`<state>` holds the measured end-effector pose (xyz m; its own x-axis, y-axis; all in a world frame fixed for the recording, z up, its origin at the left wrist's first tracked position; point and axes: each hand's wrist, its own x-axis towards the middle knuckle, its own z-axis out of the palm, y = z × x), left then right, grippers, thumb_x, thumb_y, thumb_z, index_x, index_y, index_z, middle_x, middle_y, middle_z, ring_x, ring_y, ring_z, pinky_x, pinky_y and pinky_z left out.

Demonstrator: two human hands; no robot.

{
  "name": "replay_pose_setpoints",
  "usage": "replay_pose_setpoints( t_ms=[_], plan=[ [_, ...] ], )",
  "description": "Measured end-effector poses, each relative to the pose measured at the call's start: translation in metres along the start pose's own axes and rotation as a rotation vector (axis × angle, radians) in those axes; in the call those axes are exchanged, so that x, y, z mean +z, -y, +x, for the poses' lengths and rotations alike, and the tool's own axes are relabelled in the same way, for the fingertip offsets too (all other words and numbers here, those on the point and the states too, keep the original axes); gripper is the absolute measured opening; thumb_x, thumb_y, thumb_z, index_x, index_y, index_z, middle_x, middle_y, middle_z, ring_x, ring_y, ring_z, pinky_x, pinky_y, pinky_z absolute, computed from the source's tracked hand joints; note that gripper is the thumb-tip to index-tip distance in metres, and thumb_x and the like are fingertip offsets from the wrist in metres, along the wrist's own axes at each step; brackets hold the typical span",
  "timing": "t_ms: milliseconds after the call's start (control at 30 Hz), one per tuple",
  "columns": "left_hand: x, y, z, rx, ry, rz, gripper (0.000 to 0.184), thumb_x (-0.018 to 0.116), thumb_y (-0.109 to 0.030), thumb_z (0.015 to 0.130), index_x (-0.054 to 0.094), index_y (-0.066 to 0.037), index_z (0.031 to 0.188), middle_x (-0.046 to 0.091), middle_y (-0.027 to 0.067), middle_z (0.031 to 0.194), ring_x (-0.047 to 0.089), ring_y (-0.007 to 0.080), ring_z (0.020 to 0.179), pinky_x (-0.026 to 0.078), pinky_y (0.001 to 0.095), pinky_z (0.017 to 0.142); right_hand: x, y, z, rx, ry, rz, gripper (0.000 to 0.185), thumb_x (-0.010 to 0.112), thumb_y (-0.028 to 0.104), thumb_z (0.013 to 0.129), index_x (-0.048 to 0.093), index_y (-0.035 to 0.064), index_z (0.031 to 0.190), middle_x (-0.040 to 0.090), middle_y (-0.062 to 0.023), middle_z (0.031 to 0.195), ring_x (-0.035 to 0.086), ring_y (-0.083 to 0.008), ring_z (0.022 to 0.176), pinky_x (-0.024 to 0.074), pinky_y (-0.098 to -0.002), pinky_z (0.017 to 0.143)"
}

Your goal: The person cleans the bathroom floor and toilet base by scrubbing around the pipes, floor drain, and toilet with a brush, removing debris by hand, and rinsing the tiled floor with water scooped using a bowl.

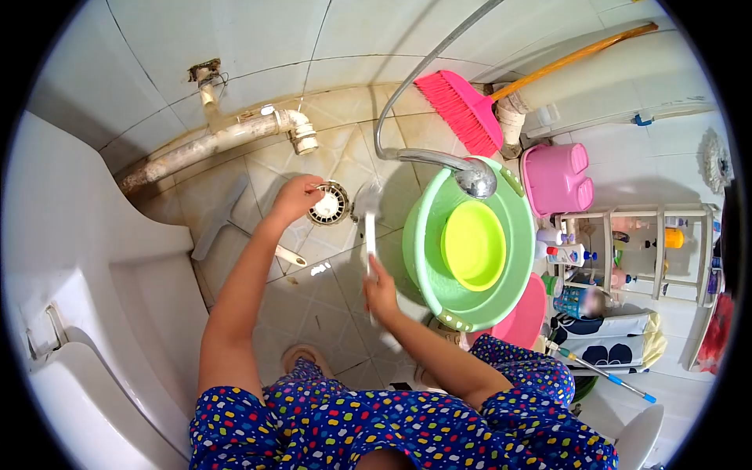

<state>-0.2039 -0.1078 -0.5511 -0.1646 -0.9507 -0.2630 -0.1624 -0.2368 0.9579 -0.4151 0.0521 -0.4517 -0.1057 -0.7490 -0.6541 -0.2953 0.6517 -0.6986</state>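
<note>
My left hand (296, 199) reaches down to the floor drain, fingers pinched at the upper left rim of its round slotted drain cover (337, 215). Something white, perhaps foam, lies at the cover's middle. In my right hand (381, 294) is the long white handle of a brush (370, 235). Its head, smeared by motion, is just right of the drain, apart from the cover as far as I can see.
A squeegee (227, 222) lies left of the drain, below an old pipe (211, 146). To the right stand a green basin (415, 243) with a yellow-green bowl (473, 246) inside and a shower head (475, 178) over its edge. A pink broom (466, 110) leans behind.
</note>
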Motion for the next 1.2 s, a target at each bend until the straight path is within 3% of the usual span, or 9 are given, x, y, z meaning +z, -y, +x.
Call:
replay_pose_setpoints(
  t_ms=[167, 300, 367, 400, 567, 733, 867, 1033, 1200],
  plan=[
    [-0.020, 0.010, -0.004, -0.001, -0.107, 0.014, 0.032, 0.064, -0.014, 0.076, 0.060, -0.003, 0.105, 0.065, 0.0130, 0.088, 0.062, 0.0202, 0.080, 0.048, 0.0291, 0.072, -0.031, -0.007, -0.087, 0.068, 0.139, -0.047, 0.054, 0.045, 0.007, 0.086, 0.032, 0.0207, 0.137, 0.043, 0.0009, 0.059, 0.037, -0.0078, 0.039, 0.0354, -0.0236, 0.035],
    [-0.021, -0.009, -0.021, -0.076, -0.212, 0.345, 0.030, 0.062, -0.014, 0.077, 0.059, -0.005, 0.106, 0.064, 0.0097, 0.086, 0.061, 0.0169, 0.076, 0.048, 0.0278, 0.068, -0.030, 0.002, -0.008, -0.379, -0.021, -0.236, 0.052, 0.047, 0.008, 0.086, 0.033, 0.0103, 0.136, 0.054, -0.0058, 0.064, 0.048, -0.0098, 0.050, 0.0404, -0.0238, 0.049],
    [-0.017, -0.016, -0.027, -0.133, -0.232, 0.436, 0.031, 0.063, -0.016, 0.076, 0.060, -0.008, 0.106, 0.065, 0.0097, 0.087, 0.062, 0.0189, 0.078, 0.048, 0.0295, 0.069, -0.018, 0.063, 0.020, -0.097, -0.014, -0.274, 0.048, 0.046, 0.008, 0.086, 0.036, 0.0079, 0.134, 0.061, -0.0182, 0.085, 0.056, -0.0164, 0.061, 0.0464, -0.0301, 0.057],
    [-0.016, -0.017, -0.029, -0.138, -0.211, 0.503, 0.031, 0.063, -0.018, 0.076, 0.061, -0.010, 0.105, 0.065, 0.0093, 0.088, 0.062, 0.0209, 0.080, 0.048, 0.0311, 0.070, -0.013, 0.076, 0.036, 0.000, -0.009, -0.233, 0.048, 0.045, 0.010, 0.085, 0.039, 0.0085, 0.132, 0.059, -0.0232, 0.101, 0.061, -0.0270, 0.074, 0.0481, -0.0386, 0.070],
    [-0.019, -0.019, -0.040, -0.164, -0.194, 0.589, 0.029, 0.063, -0.020, 0.075, 0.062, -0.013, 0.104, 0.065, 0.0077, 0.090, 0.062, 0.0234, 0.082, 0.048, 0.0337, 0.072, -0.022, 0.031, 0.020, -0.169, 0.141, -0.663, 0.051, 0.047, 0.014, 0.082, 0.039, 0.0163, 0.132, 0.058, -0.0259, 0.100, 0.056, -0.0423, 0.090, 0.0438, -0.0428, 0.084],
    [-0.024, -0.020, -0.041, -0.195, -0.246, 0.577, 0.026, 0.063, -0.020, 0.074, 0.064, -0.015, 0.099, 0.065, 0.0065, 0.089, 0.062, 0.0226, 0.082, 0.048, 0.0350, 0.070, -0.044, 0.041, -0.051, -0.193, 0.281, -0.661, 0.050, 0.046, 0.014, 0.083, 0.040, 0.0177, 0.132, 0.058, -0.0266, 0.095, 0.057, -0.0425, 0.086, 0.0447, -0.0446, 0.080],
    [-0.023, -0.015, -0.052, -0.077, -0.248, 0.810, 0.020, 0.065, -0.020, 0.072, 0.066, -0.015, 0.091, 0.065, 0.0062, 0.089, 0.062, 0.0223, 0.081, 0.048, 0.0354, 0.069, -0.033, 0.076, -0.020, -0.334, 0.131, -0.755, 0.048, 0.045, 0.014, 0.084, 0.040, 0.0154, 0.131, 0.060, -0.0258, 0.088, 0.058, -0.0411, 0.081, 0.0449, -0.0443, 0.076],
    [-0.022, -0.031, -0.062, -0.282, 0.091, 1.221, 0.022, 0.072, -0.018, 0.062, 0.068, -0.009, 0.083, 0.066, 0.0083, 0.089, 0.063, 0.0243, 0.084, 0.051, 0.0358, 0.069, -0.013, 0.055, 0.061, -0.387, 0.153, -0.681, 0.048, 0.045, 0.015, 0.084, 0.040, 0.0124, 0.131, 0.060, -0.0242, 0.092, 0.058, -0.0383, 0.086, 0.0446, -0.0424, 0.076],
    [-0.031, -0.015, -0.066, -0.385, 0.146, 1.300, 0.024, 0.070, -0.013, 0.061, 0.069, -0.010, 0.085, 0.066, 0.0086, 0.091, 0.064, 0.0234, 0.085, 0.051, 0.0356, 0.067, -0.039, 0.027, -0.006, -0.274, 0.299, -0.567, 0.046, 0.045, 0.014, 0.086, 0.041, 0.0141, 0.132, 0.062, -0.0147, 0.081, 0.059, -0.0286, 0.071, 0.0460, -0.0360, 0.069]
  ],
)
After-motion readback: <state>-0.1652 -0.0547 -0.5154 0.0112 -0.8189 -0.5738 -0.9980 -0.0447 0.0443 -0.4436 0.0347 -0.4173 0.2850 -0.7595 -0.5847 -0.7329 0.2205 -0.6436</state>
